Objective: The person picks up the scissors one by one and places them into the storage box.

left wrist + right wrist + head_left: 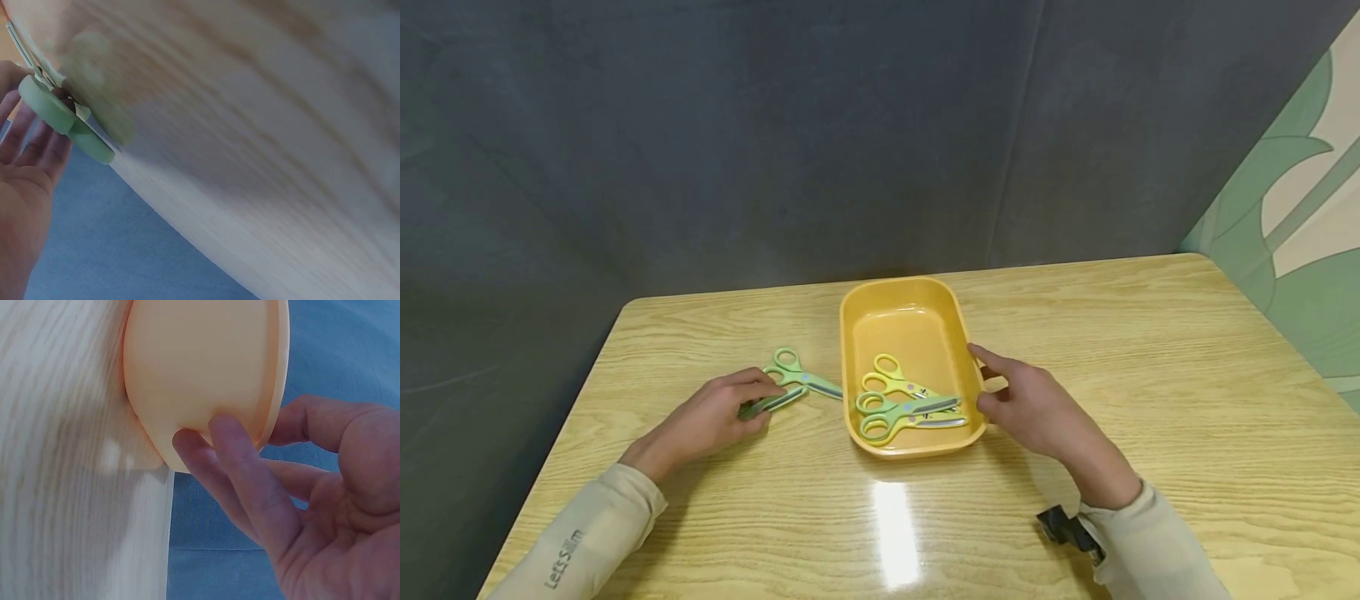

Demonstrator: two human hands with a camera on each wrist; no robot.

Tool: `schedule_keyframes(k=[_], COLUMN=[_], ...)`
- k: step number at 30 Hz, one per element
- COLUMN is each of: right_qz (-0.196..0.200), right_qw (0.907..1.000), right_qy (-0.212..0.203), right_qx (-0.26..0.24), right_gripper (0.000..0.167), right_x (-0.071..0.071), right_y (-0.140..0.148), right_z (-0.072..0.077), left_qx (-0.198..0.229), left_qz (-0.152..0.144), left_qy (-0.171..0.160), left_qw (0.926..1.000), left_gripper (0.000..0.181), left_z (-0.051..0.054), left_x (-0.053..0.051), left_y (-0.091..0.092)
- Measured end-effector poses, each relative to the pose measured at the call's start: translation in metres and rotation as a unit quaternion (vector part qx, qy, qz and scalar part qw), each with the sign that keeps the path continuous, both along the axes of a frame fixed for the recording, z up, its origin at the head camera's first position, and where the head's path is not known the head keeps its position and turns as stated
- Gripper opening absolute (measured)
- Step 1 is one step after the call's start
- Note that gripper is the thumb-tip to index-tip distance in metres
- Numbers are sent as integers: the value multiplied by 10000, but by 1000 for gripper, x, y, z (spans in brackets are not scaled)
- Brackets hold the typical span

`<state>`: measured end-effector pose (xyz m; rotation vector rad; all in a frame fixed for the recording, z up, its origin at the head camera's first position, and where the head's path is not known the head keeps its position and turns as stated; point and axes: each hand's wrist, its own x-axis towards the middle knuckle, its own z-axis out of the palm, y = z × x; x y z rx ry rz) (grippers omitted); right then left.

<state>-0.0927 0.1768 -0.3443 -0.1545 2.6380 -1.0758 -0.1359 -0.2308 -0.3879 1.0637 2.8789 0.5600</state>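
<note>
The left hand [726,414], at about nine o'clock from the tray, had its thumb and fingers bent round the handles of the held scissors [784,400], whose blades angled toward two o'clock; the left wrist view showed the handle as a thick, smooth, rounded green loop. Just past them toward twelve, the loose scissors [807,379] lay flat, blades aimed at four o'clock with the tips right by the tray's wall. The right hand [1030,400], at three o'clock, was loosely spread, its fingertips resting against the outer wall and rim of the tray [895,324] without wrapping round it. That tray was a deep, glossy orange-yellow rectangle with rounded corners, its twelve-o'clock end close to the straight far edge of the table [1150,358]. Across its six-o'clock half lay the yellow scissors [889,381], partly under the tray's green scissors [891,414], both with oval finger loops and blades toward four and three o'clock; the wall left little margin beyond those tips. Grained pale wood stretched farther from the tray toward three o'clock than toward nine, and a white glare [895,533] lay at six. Beyond the far edge stood a dark, matte backdrop [820,142].
</note>
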Motion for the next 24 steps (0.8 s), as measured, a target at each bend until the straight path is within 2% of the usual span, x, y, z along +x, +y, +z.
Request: schedule_keyframes(k=[11,19,24], right_qz=[-8,7,13], right_qw=[10000,10000,10000], right_qy=[25,66,60], right_qx=[-6,20,6], right_gripper=[67,66,66], right_x=[0,0,0], right_y=[1,1,1], right_z=[0,-1,-1], left_qx=[-63,-97,-153], left_qz=[0,102,128], left_qy=[-52,-457,-555], left_qw=[10000,9989,9983], left_gripper=[30,32,34], left_z=[-1,1,3], left_x=[-2,-3,-5], left_y=[3,7,8])
